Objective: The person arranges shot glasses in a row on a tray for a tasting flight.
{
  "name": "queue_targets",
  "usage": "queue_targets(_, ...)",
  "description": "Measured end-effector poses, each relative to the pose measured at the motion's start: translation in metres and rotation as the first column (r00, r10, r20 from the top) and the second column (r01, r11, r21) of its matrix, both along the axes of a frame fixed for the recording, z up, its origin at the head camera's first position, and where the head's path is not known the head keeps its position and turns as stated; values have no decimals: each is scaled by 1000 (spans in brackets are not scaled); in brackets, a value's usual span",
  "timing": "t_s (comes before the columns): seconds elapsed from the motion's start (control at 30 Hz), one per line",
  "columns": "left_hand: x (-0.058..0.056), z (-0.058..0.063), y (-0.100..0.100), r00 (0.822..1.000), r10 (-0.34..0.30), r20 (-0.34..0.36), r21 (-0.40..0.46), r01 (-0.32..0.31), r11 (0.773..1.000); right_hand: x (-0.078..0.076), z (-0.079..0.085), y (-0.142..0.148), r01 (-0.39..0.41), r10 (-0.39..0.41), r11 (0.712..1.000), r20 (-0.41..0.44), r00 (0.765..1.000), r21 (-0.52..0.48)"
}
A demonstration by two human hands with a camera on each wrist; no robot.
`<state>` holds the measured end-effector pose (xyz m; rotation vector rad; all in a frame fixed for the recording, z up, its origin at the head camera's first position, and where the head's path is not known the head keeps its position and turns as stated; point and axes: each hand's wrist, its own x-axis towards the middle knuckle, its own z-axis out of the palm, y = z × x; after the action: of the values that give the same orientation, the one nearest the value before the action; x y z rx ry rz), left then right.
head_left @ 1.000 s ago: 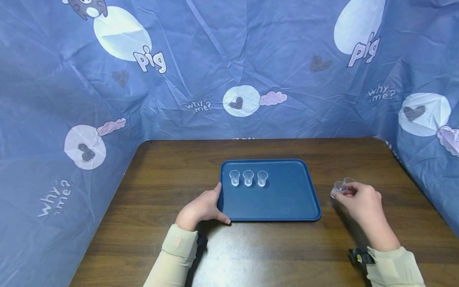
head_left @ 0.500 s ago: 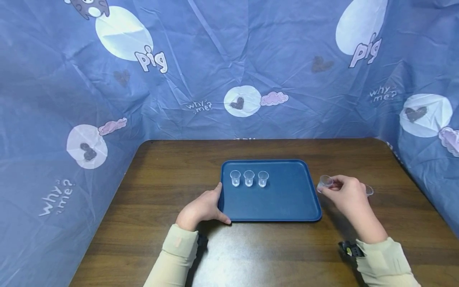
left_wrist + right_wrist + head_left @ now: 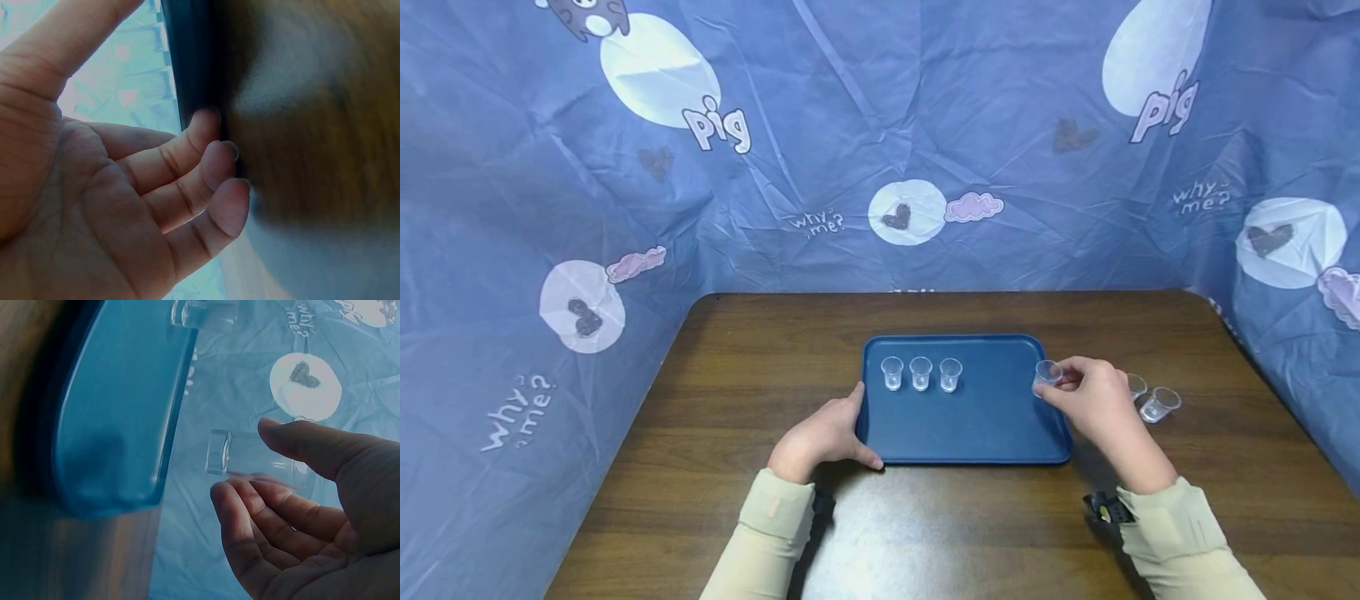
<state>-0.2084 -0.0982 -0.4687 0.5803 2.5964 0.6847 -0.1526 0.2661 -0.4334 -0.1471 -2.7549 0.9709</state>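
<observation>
A small clear plastic cup [image 3: 1047,377] is pinched between the thumb and fingers of my right hand [image 3: 1099,406], upright, overlapping the right rim of a blue tray [image 3: 970,429] in the head view. Seen from the right wrist, the cup [image 3: 247,456] sits between thumb and fingertips, apart from the tray surface. Three similar cups, the left [image 3: 891,375], middle [image 3: 921,375] and right one [image 3: 951,377], stand in a row at the tray's back left. My left hand [image 3: 822,432] rests spread at the tray's front-left corner, fingertips [image 3: 228,209] against its edge.
Beyond my right hand, a tilted clear cup [image 3: 1160,405] and another partly hidden cup [image 3: 1137,387] are on the wooden table [image 3: 760,350]. A blue printed cloth [image 3: 805,150] hangs behind the table and along both sides.
My right hand has moved left with the cup, from the table at right to the tray's right rim. Two cups behind it have come into view. The left hand stays at the tray.
</observation>
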Motion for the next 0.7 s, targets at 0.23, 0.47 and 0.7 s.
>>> queue_targets(0.23,0,0,0,1000,0,3,-5,0,1000,-13,-6,-17,-33,33,999,24,999,-8)
queue_targets(0.47,0,0,0,1000,2,-6,0,-2,1000,-28,-12,-33,-62,64,998,63,996,-27)
queue_targets(0.7,1,2,-1,999,-20,-35,19,20,1000,-37,-20,-40,-87,89,996,75,993,-32)
